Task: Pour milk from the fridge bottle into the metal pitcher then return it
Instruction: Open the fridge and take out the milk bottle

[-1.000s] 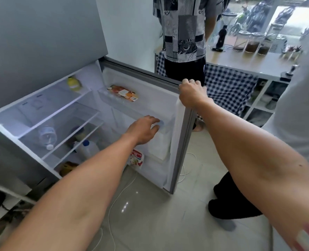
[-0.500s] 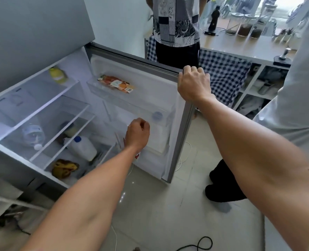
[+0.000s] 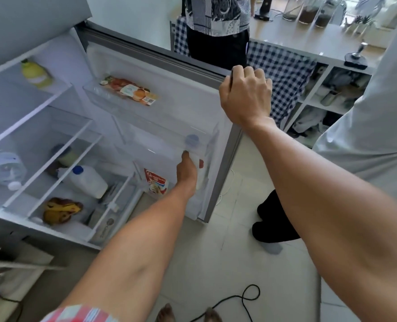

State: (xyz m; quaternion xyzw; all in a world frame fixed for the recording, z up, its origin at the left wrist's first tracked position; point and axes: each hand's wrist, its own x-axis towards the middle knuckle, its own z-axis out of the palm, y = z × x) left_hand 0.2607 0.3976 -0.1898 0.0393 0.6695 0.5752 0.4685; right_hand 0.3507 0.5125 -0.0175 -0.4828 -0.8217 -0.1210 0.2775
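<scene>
Left hand [image 3: 188, 168] lowered onto door bottle [image 3: 198, 163]

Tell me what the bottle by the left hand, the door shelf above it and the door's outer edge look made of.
Bottle: likely white translucent plastic with a blue cap, blurred. Door shelf: clear glossy plastic, since the contents show through. Door edge: grey, matte, metal-looking, possibly painted. The left hand reaches the bottle.

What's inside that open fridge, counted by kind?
Bottles: 4 (yellow bottle, clear bottle, white bottle, door bottle at the left hand)
Cartons: 1 (red carton)
Food pack: 1
Banana bunch: 1
Total: 7, skipping one dark-lidded container too blurred to name
The right hand holds the fridge door.
</scene>
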